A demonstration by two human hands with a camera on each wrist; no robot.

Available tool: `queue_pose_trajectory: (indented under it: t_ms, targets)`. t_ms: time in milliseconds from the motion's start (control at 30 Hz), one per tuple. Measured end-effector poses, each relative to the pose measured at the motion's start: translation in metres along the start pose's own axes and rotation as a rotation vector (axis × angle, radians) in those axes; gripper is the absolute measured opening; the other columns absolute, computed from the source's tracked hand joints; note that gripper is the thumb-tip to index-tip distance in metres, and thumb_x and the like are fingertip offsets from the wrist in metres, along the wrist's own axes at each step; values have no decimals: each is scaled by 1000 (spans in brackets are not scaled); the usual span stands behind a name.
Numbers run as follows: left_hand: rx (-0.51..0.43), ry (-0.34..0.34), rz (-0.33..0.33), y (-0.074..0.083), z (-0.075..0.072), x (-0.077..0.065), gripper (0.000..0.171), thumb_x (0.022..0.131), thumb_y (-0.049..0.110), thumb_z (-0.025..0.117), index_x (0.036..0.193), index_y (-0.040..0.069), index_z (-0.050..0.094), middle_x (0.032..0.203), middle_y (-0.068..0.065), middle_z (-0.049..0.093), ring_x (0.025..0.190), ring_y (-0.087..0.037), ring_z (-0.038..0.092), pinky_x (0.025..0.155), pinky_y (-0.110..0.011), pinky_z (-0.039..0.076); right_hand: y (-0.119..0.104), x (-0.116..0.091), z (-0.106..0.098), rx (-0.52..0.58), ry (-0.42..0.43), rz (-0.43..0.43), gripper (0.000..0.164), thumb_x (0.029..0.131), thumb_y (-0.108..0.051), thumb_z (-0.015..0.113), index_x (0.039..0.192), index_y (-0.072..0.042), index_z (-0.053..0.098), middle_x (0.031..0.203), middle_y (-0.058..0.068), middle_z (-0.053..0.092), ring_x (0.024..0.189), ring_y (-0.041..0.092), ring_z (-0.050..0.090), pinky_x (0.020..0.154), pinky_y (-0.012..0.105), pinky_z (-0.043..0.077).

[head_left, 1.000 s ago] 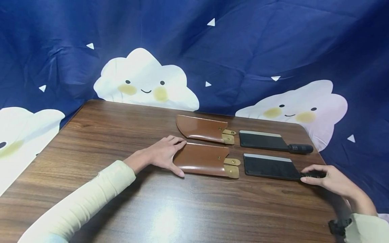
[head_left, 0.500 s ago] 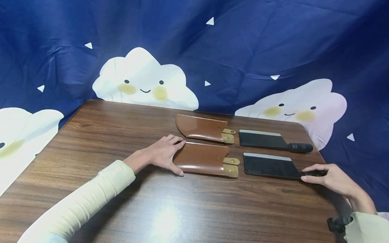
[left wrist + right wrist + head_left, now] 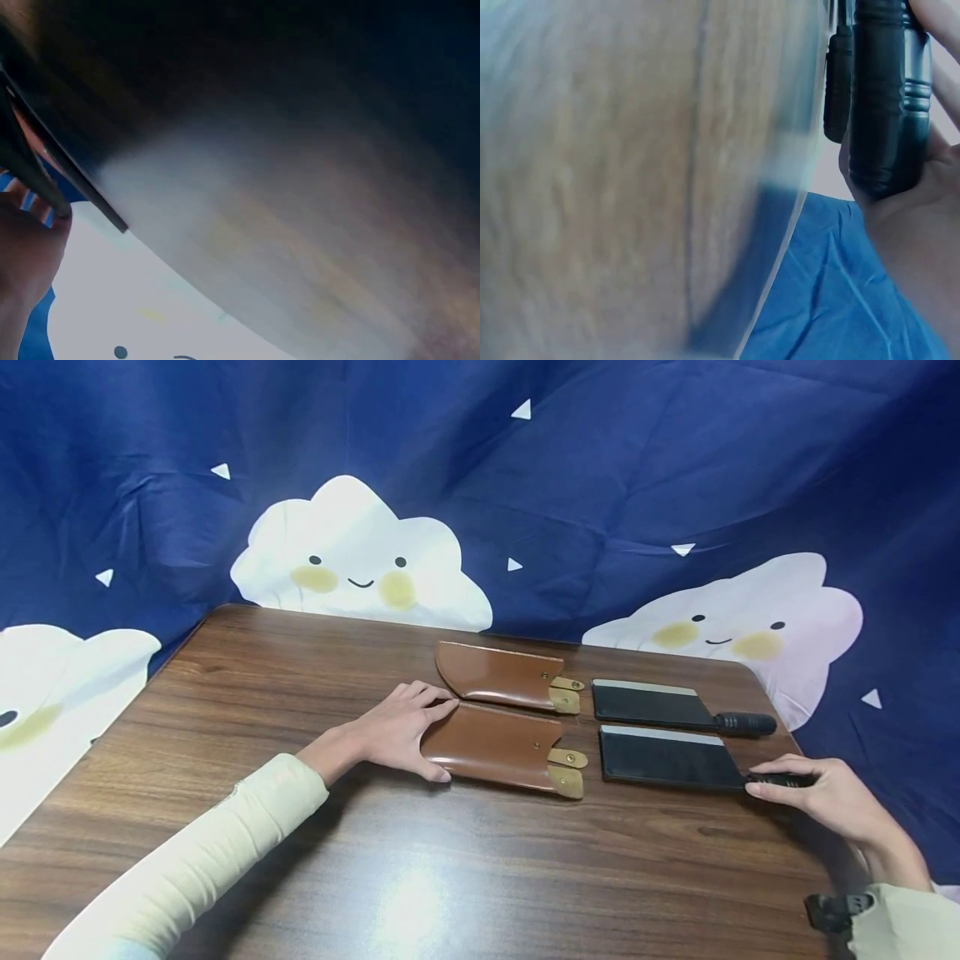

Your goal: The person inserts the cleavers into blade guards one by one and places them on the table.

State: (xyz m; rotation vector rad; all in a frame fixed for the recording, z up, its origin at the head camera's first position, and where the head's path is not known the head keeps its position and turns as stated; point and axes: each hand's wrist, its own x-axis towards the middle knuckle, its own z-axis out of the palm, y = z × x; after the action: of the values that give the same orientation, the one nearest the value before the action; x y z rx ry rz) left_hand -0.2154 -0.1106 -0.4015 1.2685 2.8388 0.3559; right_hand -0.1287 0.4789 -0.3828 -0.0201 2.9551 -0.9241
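Observation:
My left hand (image 3: 401,731) holds the left end of the nearer brown leather knife sheath (image 3: 491,745), thumb at its front edge and fingers at its back edge. That sheath's tan straps point right. Just right of it is the nearer cleaver (image 3: 667,760), with a dark blade and a pale edge strip along the far side. My right hand (image 3: 832,793) grips its black handle (image 3: 891,97), also large in the right wrist view. The blade is apart from the sheath mouth and seems slightly raised. The left wrist view is dark and blurred.
Behind lie a second brown sheath (image 3: 498,677) and a second cleaver (image 3: 652,703), its handle pointing right. All are on a brown wooden table (image 3: 525,877). A blue curtain (image 3: 570,485) with clouds hangs behind the table's far edge.
The nearer cleaver has risen a little off the table with my right hand. The left end of the nearer sheath has shifted slightly up and away with my left hand.

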Motion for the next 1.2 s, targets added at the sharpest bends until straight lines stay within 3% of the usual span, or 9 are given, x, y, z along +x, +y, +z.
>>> queue_pose_trajectory:
  t_ms: [100, 567, 800, 1200]
  targets:
    - [7, 23, 3, -2, -1, 0, 115, 69, 77, 69, 153, 3, 43, 149, -8, 44, 132, -23, 36, 106, -42, 30, -3, -1, 1, 29, 25, -8, 41, 83, -34, 85, 111, -6, 78, 102, -17, 68, 94, -13, 51, 74, 9, 35]
    - [-18, 131, -21, -9, -8, -1, 112, 70, 75, 70, 152, 3, 45, 148, -7, 43, 134, -25, 35, 110, -46, 26, -25, 1, 11, 135, 130, -63, 41, 83, -26, 86, 111, 2, 76, 99, -15, 71, 95, -9, 57, 79, 6, 35]
    - [-13, 156, -11, -11, -7, -2, 112, 70, 75, 70, 151, 3, 46, 148, -8, 44, 134, -26, 35, 110, -47, 25, -38, 2, 20, 150, 120, -93, 38, 83, -24, 86, 110, 1, 77, 100, -9, 71, 95, -3, 57, 79, 10, 37]
    - [-12, 178, -1, -9, -7, 0, 112, 69, 76, 70, 150, 3, 48, 146, -9, 45, 135, -27, 36, 110, -49, 25, -53, 3, 29, 142, 166, -150, 36, 80, -21, 88, 107, 0, 78, 99, -16, 71, 98, -8, 56, 82, 7, 34]
